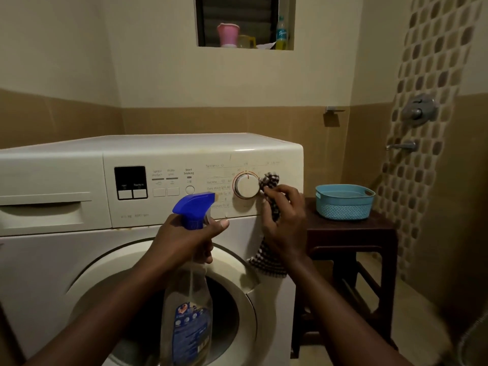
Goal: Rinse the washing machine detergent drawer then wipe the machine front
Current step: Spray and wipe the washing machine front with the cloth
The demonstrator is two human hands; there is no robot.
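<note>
Detergent drawer [45, 211] left of the dial [247, 185]; basket [343, 202] on a stool [351, 233] right of the washing machine [52, 260]

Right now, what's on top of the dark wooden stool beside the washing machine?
A blue basket sits on the stool. Its near wall hides the basket's bottom, so whatever may lie inside can't be seen.

White front-loader washing machine [39, 260], seen pretty much straight on. Detergent drawer [47, 215] up in the top left of the front, pushed in flush. Dark-and-white checked cloth [269, 184] bunched up just right of the dial [247, 185], tail dangling below. Clear spray bottle [188, 307], blue trigger head, upright in front of the round door [89, 291].
</note>
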